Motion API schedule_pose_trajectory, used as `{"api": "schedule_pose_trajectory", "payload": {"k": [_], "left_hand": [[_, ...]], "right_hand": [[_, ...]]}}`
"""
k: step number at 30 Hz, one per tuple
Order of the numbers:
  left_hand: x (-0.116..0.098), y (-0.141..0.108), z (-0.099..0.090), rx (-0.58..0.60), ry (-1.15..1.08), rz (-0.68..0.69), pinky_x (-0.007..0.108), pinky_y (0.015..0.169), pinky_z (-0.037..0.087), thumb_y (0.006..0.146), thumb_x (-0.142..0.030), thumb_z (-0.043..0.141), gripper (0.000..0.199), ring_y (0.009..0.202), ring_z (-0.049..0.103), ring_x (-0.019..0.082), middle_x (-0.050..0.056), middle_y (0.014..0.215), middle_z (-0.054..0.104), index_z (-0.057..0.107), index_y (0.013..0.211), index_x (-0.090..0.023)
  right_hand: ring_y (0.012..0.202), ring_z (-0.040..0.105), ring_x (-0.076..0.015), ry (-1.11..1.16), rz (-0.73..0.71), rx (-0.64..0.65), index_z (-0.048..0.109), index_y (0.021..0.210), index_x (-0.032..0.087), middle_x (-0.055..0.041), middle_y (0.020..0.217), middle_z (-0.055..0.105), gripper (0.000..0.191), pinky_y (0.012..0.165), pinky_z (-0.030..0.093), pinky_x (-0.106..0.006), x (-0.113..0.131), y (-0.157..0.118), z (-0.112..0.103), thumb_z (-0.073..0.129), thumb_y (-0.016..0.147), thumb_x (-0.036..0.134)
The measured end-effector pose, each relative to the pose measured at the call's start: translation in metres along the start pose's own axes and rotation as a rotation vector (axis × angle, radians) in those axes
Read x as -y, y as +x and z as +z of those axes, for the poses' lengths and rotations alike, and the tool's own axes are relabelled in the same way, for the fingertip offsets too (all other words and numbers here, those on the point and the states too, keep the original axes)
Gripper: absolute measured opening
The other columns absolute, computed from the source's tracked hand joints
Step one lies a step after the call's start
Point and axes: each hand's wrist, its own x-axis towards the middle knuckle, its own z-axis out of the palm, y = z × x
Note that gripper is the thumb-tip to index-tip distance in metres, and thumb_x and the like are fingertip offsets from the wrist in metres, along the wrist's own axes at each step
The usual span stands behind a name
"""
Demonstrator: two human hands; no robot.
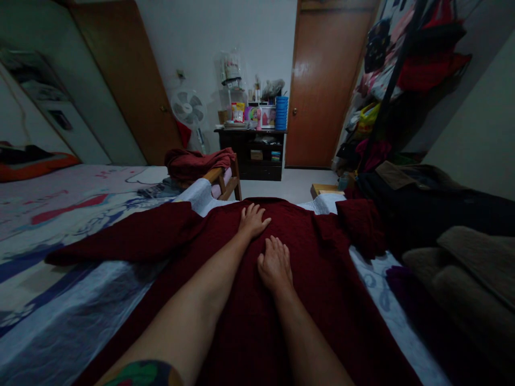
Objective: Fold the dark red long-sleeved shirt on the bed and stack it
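A dark red long-sleeved garment lies spread out over a pale patterned cloth. Its left sleeve stretches out toward the bed, while the right sleeve is bunched near the pile of clothes. My left hand rests flat on the garment just below its neckline, fingers spread. Closer to me and slightly to the right, my right hand lies on the same fabric with its fingers loosely extended. Neither hand has cloth gathered in it.
On the left is a bed with a printed sheet. Folded dark and brown clothes are heaped on the right. A reddish cloth hangs over a wooden chair. Behind stand a fan, a dark cabinet and a brown door.
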Motion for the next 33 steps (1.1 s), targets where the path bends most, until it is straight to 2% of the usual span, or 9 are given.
{"api": "schedule_pose_trajectory", "payload": {"k": [2, 4, 8, 10, 14, 18, 26, 30, 33], "left_hand": [[-0.001, -0.003, -0.003, -0.091, -0.003, 0.068, 0.049, 0.113, 0.024, 0.092, -0.048, 0.044, 0.043, 0.136, 0.035, 0.027, 0.008, 0.143, 0.049, 0.059, 0.124, -0.024], [-0.002, -0.005, -0.005, -0.131, -0.019, 0.163, 0.045, 0.11, 0.029, 0.092, -0.041, 0.046, 0.035, 0.13, 0.041, 0.025, 0.005, 0.137, 0.055, 0.063, 0.118, -0.026], [-0.002, -0.006, -0.006, -0.036, -0.038, 0.362, 0.039, 0.106, 0.033, 0.094, -0.038, 0.041, 0.034, 0.121, 0.049, 0.02, 0.002, 0.128, 0.062, 0.063, 0.119, -0.027], [-0.002, -0.004, -0.005, 0.029, -0.034, 0.39, 0.039, 0.107, 0.032, 0.095, -0.043, 0.04, 0.038, 0.123, 0.049, 0.02, 0.002, 0.13, 0.062, 0.06, 0.123, -0.027], [-0.002, 0.003, -0.002, 0.156, -0.002, 0.314, 0.045, 0.112, 0.026, 0.093, -0.054, 0.038, 0.051, 0.136, 0.037, 0.024, 0.003, 0.148, 0.046, 0.05, 0.136, -0.029], [-0.003, 0.005, -0.003, 0.236, 0.012, 0.271, 0.047, 0.114, 0.021, 0.092, -0.058, 0.037, 0.059, 0.142, 0.029, 0.025, 0.004, 0.154, 0.035, 0.042, 0.143, -0.03], [-0.003, 0.001, -0.004, 0.218, -0.001, 0.246, 0.042, 0.117, 0.015, 0.092, -0.061, 0.033, 0.062, 0.144, 0.024, 0.021, 0.003, 0.156, 0.032, 0.037, 0.145, -0.03], [-0.003, 0.001, -0.002, 0.153, 0.009, 0.125, 0.047, 0.118, 0.007, 0.091, -0.066, 0.027, 0.067, 0.148, 0.011, 0.023, 0.004, 0.159, 0.024, 0.036, 0.146, -0.029], [-0.002, 0.004, 0.0, 0.203, 0.003, 0.027, 0.048, 0.117, 0.011, 0.09, -0.068, 0.024, 0.07, 0.147, 0.015, 0.024, 0.008, 0.157, 0.029, 0.037, 0.145, -0.026]], "right_hand": [[0.142, 0.028, -0.0246, 0.004, -0.011, -0.016, 0.046, 0.139, 0.006, -0.0162, 0.148, 0.041, 0.054, 0.116, 0.014, -0.043, 0.0, 0.0, 0.0, 0.041, 0.087, 0.022], [0.14, 0.03, -0.0256, 0.009, -0.019, -0.041, 0.048, 0.137, 0.005, -0.0173, 0.147, 0.043, 0.054, 0.116, 0.016, -0.043, -0.001, -0.001, 0.0, 0.042, 0.086, 0.02], [0.134, 0.039, -0.0262, 0.032, -0.008, -0.129, 0.051, 0.134, 0.004, -0.0183, 0.142, 0.048, 0.053, 0.114, 0.023, -0.042, -0.004, 0.002, 0.003, 0.041, 0.083, 0.014], [0.131, 0.043, -0.0256, 0.053, 0.001, -0.164, 0.053, 0.132, 0.004, -0.018, 0.139, 0.051, 0.053, 0.113, 0.026, -0.04, -0.006, 0.003, 0.004, 0.04, 0.08, 0.011], [0.128, 0.046, -0.0249, 0.103, 0.011, -0.193, 0.057, 0.127, 0.004, -0.0173, 0.135, 0.054, 0.054, 0.112, 0.03, -0.039, -0.008, 0.006, 0.006, 0.041, 0.076, 0.007], [0.128, 0.045, -0.0246, 0.112, 0.005, -0.202, 0.058, 0.127, 0.003, -0.0181, 0.134, 0.055, 0.054, 0.112, 0.029, -0.039, -0.009, 0.006, 0.007, 0.042, 0.075, 0.006], [0.126, 0.048, -0.0226, 0.154, 0.04, -0.172, 0.059, 0.125, 0.004, -0.0166, 0.132, 0.057, 0.054, 0.111, 0.031, -0.033, -0.008, 0.008, 0.001, 0.041, 0.074, 0.005], [0.124, 0.049, -0.0214, 0.155, 0.039, -0.208, 0.059, 0.124, 0.005, -0.0159, 0.13, 0.058, 0.051, 0.109, 0.032, -0.032, -0.01, 0.009, -0.005, 0.04, 0.077, 0.007], [0.125, 0.048, -0.0216, 0.098, 0.072, -0.213, 0.061, 0.124, 0.008, -0.0143, 0.13, 0.059, 0.05, 0.11, 0.029, -0.033, -0.011, 0.008, -0.009, 0.041, 0.078, 0.008]]}}
